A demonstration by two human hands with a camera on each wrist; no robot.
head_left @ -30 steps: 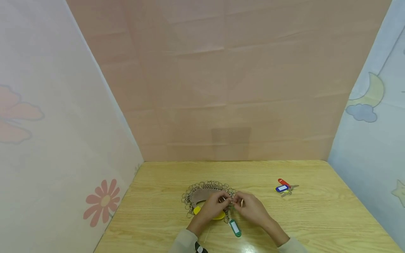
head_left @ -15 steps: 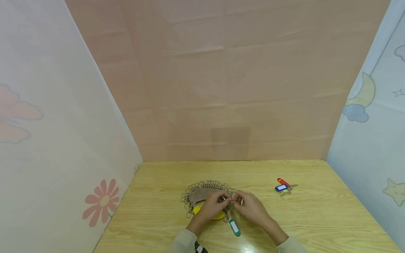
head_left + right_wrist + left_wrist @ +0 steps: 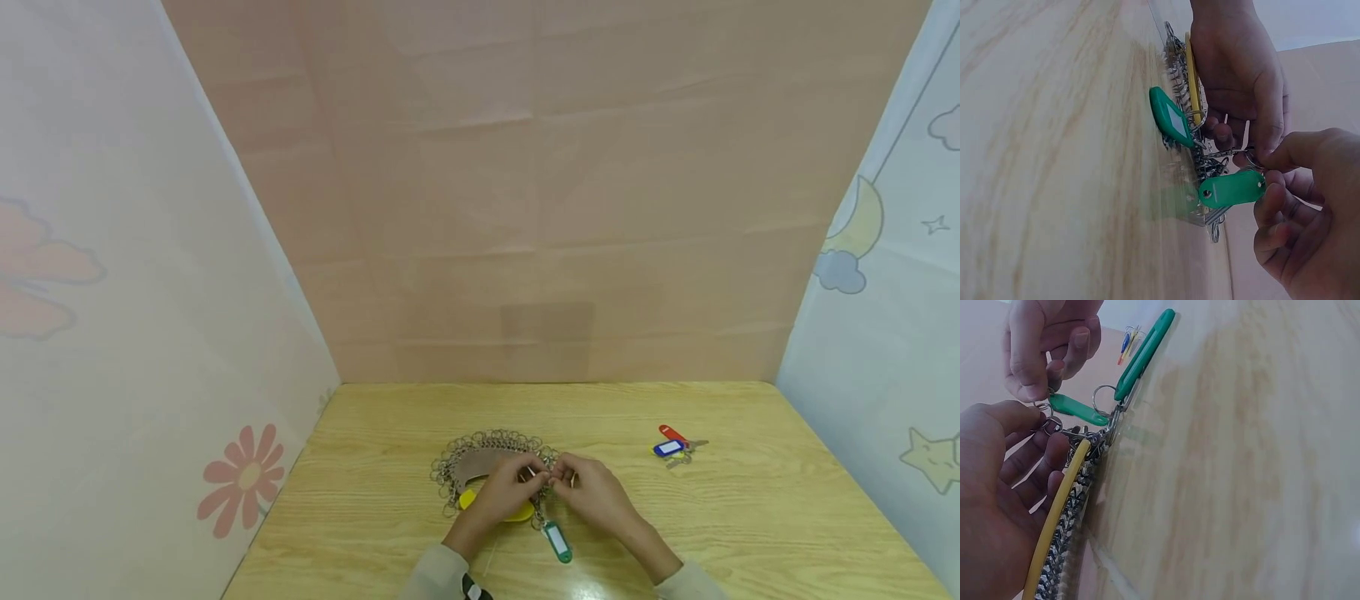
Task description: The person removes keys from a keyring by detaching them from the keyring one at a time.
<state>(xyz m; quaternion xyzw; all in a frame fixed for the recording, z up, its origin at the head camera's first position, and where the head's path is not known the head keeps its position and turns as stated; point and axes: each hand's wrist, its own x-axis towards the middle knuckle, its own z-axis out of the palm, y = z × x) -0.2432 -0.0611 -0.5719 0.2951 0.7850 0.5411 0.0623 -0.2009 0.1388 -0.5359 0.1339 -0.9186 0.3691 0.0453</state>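
Observation:
A curved metal key holder (image 3: 480, 461) with a yellow handle (image 3: 517, 510) lies on the table, small rings and clips crowded along its edge. My left hand (image 3: 510, 487) is over its right part, pinching a small metal clip (image 3: 1054, 424) between thumb and finger. Right beside it, my right hand (image 3: 592, 492) pinches the split ring (image 3: 1254, 160) of a green key tag (image 3: 1232, 189). Fingertips of both hands meet at this ring; whether ring and clip are linked is too small to tell. Another green key tag (image 3: 557, 542), with a white label, hangs from the holder's near right end.
Farther right on the wooden table (image 3: 360, 533) lies a small group of keys with a red tag (image 3: 672, 433), a blue tag (image 3: 668, 448) and a yellow one mostly covered. Fabric walls stand at the back and both sides.
Both hands keep nearly the same place and pinch at the ring. The head view has shifted slightly; the key holder and the tags stay where they were.

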